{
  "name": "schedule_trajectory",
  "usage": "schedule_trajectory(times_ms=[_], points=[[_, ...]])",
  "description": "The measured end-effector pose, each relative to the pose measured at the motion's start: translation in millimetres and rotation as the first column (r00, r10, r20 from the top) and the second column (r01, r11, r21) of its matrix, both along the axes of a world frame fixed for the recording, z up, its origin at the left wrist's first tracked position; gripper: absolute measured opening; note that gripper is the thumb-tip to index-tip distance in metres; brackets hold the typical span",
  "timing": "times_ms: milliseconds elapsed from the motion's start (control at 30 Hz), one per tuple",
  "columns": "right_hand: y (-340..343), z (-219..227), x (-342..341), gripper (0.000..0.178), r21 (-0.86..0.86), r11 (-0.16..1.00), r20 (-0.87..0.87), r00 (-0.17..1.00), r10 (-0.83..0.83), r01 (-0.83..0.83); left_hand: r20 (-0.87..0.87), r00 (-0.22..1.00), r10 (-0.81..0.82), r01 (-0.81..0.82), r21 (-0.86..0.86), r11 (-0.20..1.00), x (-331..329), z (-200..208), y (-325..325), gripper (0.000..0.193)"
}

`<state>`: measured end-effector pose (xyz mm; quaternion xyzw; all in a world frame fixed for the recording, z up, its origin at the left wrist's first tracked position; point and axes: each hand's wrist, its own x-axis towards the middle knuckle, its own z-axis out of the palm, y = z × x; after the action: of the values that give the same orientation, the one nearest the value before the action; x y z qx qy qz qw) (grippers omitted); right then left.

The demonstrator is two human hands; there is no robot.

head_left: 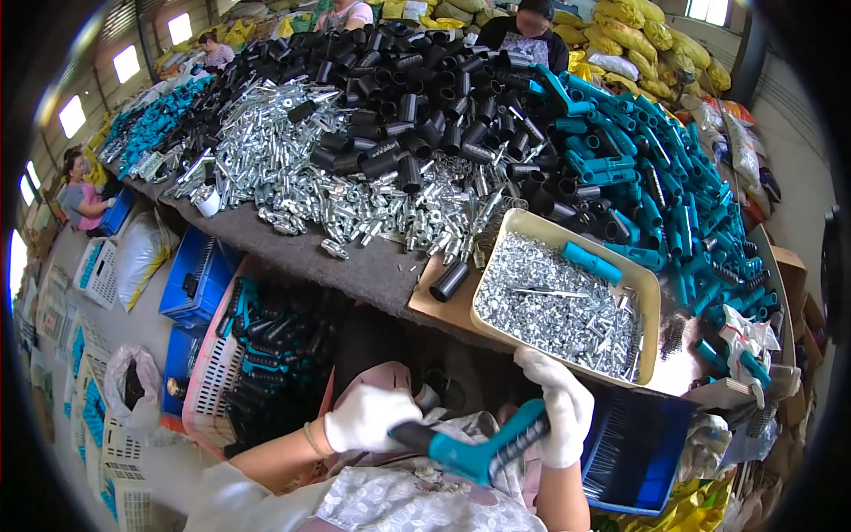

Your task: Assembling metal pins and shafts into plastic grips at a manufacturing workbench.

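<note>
Both my hands wear white gloves and are close to my lap, below the table's front edge. My left hand looks a little smeared and is closed round the black end of a teal angled plastic tool body. The tool's other arm, with a dark coil spring along it, rises into my right hand, whose fingers wrap its upper end. Just beyond the right hand, a cream tray holds many small metal parts, a teal tube and a thin metal rod. A black tube lies left of the tray.
Heaps of black tubes, shiny metal fittings and teal tool bodies cover the table. A pink crate stands left of my legs; a blue bin sits right. Several people are around the table.
</note>
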<state>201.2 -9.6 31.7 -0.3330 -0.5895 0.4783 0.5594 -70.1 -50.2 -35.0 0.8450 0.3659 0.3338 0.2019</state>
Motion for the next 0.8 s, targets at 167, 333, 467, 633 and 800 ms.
schedule_trajectory(times_ms=[167,333,467,633,800], points=[[-9.7,15.5,-23.0,0.018,0.475,0.827,0.44,0.895,0.073,-0.301,-0.129,0.991,0.021,-0.065,-0.343,0.937,-0.5,-22.3,3.3,0.027],[14.1,-19.4,1.7,0.019,-0.046,0.999,0.697,0.716,0.044,-0.017,-0.623,0.782,-0.023,0.052,0.028,0.998,-5.8,22.0,-1.8,0.018],[3.4,-52.0,-25.9,0.056,-0.203,0.886,0.719,0.551,0.424,-0.416,-0.522,0.851,-0.048,0.173,0.193,0.966,-0.4,46.8,23.9,0.013],[1.9,-54.3,-33.7,0.038,-0.615,0.708,0.033,0.886,0.463,-0.347,-0.08,0.937,0.339,-0.217,0.625,0.749,-33.8,77.9,96.9,0.021],[-6.1,-61.0,-25.0,0.037,-0.451,0.843,0.108,0.92,0.376,-0.291,-0.381,0.589,0.713,-0.653,0.295,0.697,-131.7,37.4,125.9,0.029]])
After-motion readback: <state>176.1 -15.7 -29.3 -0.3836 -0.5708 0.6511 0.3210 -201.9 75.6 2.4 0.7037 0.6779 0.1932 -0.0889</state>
